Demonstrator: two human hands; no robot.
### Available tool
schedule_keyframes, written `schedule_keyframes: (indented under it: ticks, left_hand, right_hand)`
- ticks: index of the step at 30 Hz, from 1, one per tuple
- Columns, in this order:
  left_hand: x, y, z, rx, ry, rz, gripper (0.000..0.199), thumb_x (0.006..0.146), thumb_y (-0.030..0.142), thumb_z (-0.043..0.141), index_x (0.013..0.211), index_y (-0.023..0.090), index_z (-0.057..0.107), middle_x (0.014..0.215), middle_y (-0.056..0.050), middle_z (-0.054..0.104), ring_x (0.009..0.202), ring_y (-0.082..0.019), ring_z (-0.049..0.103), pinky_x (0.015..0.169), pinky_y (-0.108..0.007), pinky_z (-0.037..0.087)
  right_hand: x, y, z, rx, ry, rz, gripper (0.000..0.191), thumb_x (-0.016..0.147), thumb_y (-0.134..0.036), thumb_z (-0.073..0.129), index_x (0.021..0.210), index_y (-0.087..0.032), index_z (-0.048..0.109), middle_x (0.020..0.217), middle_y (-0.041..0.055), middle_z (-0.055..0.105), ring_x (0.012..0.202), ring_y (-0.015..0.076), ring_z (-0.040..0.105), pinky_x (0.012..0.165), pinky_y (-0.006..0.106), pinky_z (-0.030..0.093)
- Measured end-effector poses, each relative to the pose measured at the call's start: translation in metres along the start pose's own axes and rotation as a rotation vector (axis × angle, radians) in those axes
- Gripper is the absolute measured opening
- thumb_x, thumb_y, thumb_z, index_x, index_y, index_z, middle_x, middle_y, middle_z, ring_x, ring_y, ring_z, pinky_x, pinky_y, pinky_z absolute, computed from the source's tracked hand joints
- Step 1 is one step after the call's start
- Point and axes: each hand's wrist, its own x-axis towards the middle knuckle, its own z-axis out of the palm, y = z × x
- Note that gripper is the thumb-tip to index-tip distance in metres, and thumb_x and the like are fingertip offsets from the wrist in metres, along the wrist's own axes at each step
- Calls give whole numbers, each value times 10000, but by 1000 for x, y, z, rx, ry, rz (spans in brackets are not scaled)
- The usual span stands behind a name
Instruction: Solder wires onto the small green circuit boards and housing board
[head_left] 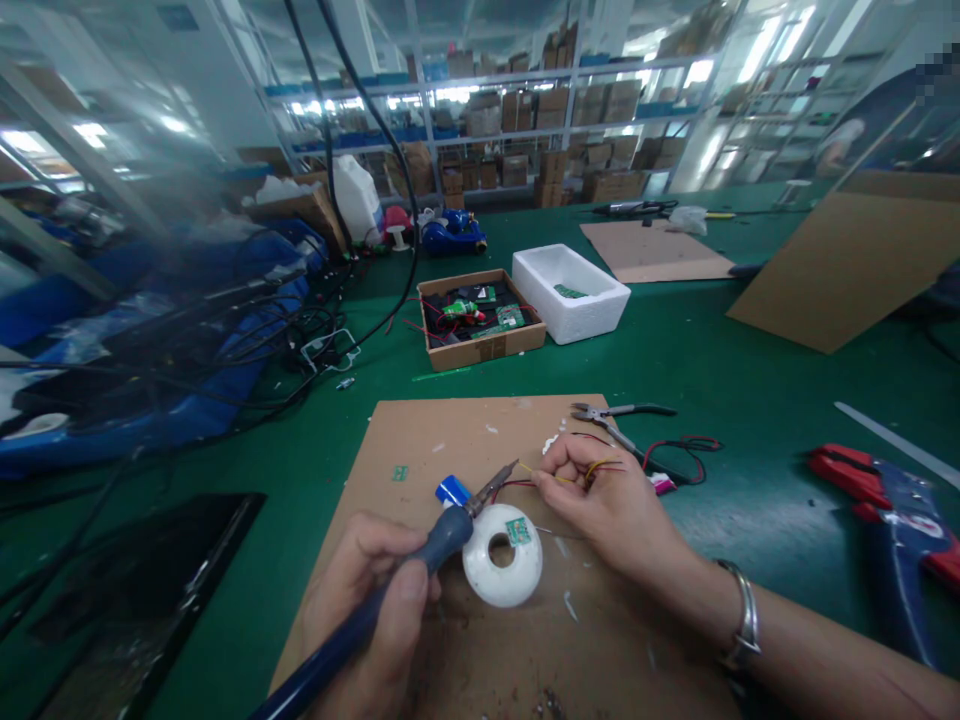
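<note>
My left hand [367, 600] is shut on a dark blue soldering iron [442, 540], whose metal tip points up and right. My right hand [600, 495] pinches thin red and yellow wires [559, 478] a short way from that tip, and they are not clearly touching it. Below the tip lies a white ring-shaped holder [502, 565] with a small green circuit board [517, 531] on top. A blue-and-white cylinder [452, 491] lies next to it. All of this rests on a brown cardboard sheet [450, 440], with steel-jawed cutting pliers [615, 412] at its far edge.
A green mat [750, 380] covers the bench. Ahead stand a cardboard box of wired circuit boards [450, 340] and a white foam box [570, 310]. Black cables and blue sheeting [150, 390] lie left. A red-and-blue tool [885, 510] lies right. Shelves of cartons fill the background.
</note>
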Motion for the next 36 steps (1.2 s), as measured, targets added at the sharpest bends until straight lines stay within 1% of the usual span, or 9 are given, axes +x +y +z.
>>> schedule_keyframes:
  ticks: [8,10,14,16,20,24,28,32,36]
  left_hand:
    - [-7,4,7,-69,73,-156,182,811,417,614,802,240,570,581,53,574,547,-88,539,493,-175,430]
    - [-6,2,5,-48,71,-141,182,821,413,601,806,234,571,580,47,575,541,-95,547,476,-182,434]
    - [-2,-5,0,17,-20,6,130,850,355,569,836,226,574,570,39,594,494,-104,570,418,-182,437]
    - [-1,-7,-2,36,-44,41,96,857,325,563,853,229,569,575,39,603,496,-103,579,415,-174,439]
    - [-1,-6,-2,29,-10,-8,99,862,341,557,851,243,564,588,46,587,542,-93,577,431,-161,423]
    - [-4,-1,1,25,8,-12,108,849,353,573,833,246,565,584,46,576,562,-98,569,426,-178,401]
    - [-7,4,4,7,81,-119,173,829,420,583,815,249,559,588,51,570,580,-103,552,464,-209,392]
    - [-9,7,6,6,77,-130,171,829,431,579,816,262,562,592,53,567,577,-108,544,469,-227,381]
    - [-8,7,7,-11,74,-129,166,833,419,576,811,255,555,573,61,559,570,-92,546,472,-195,390]
  right_hand:
    - [1,-2,0,-8,-1,10,55,760,-231,574,713,-212,595,588,-22,567,524,96,468,476,244,300]
    - [1,-3,0,-10,5,10,64,757,-226,573,699,-211,594,582,-20,565,525,98,469,478,246,300]
    - [1,-4,-1,-11,2,10,76,759,-235,572,691,-209,595,572,-21,553,524,100,468,480,249,301]
    - [0,-4,-1,-11,-1,9,79,763,-242,571,695,-210,594,568,-23,547,520,99,464,480,249,302]
    - [0,-4,-1,-15,-3,6,86,768,-240,567,691,-212,592,556,-27,536,510,96,454,479,249,300]
    - [0,-3,-2,-15,-3,-4,83,774,-241,565,704,-212,599,570,-20,548,525,100,465,482,248,305]
    - [0,-3,-1,-18,-9,-3,91,779,-245,560,705,-213,602,570,-20,548,525,100,467,484,248,309]
    - [0,-4,-1,-16,0,4,90,768,-245,566,695,-211,604,566,-21,549,516,98,463,478,249,304]
    - [0,-4,-1,-3,-5,12,88,772,-246,570,696,-207,591,552,-26,534,502,93,446,469,246,295]
